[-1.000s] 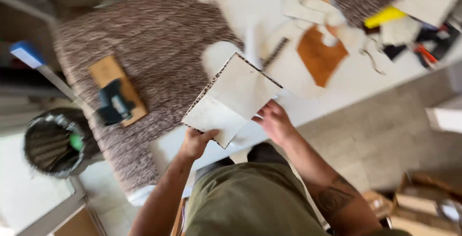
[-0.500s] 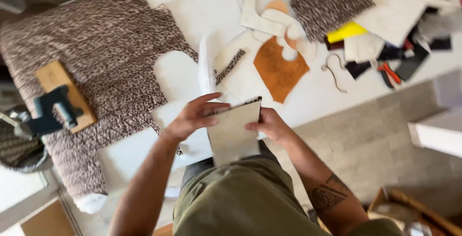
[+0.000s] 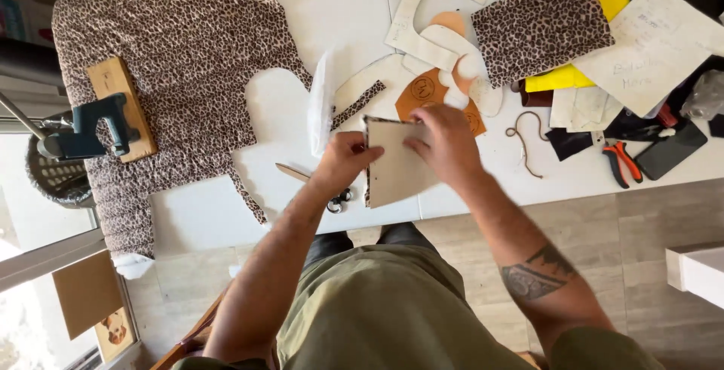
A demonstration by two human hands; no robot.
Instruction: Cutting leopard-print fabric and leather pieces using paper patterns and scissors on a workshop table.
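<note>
Your left hand [image 3: 343, 160] pinches the left edge of a folded beige piece [image 3: 396, 162] faced with leopard-print fabric, thumb and fingers closed on it; your right hand [image 3: 445, 144] grips its upper right corner, fingers curled over the top. The piece is held just above the near edge of the white table [image 3: 332, 8], tilted toward you, plain side facing up, with the printed fabric showing only as a thin line along its left and top edges. State of work, judged from the layout: cutting looks well under way. The large leopard-print cloth [image 3: 181, 61] spread across the table's left part already has shaped cut-outs missing along its right side, and a smaller printed panel [image 3: 539, 23] lies at upper right over a yellow sheet [image 3: 562, 77]. A white cardboard template [image 3: 430, 0] and tan leather pieces [image 3: 426, 91] lie just behind your hands. Scissors [image 3: 332, 196] rest on the table under your left wrist, partly hidden. Red-handled pliers [image 3: 620, 160] lie well to the right, untouched. A blue tool on a wooden block [image 3: 113, 121] sits on the cloth at far left. Remaining, as a judgement: the held piece appears lined but not joined to any other part.
</note>
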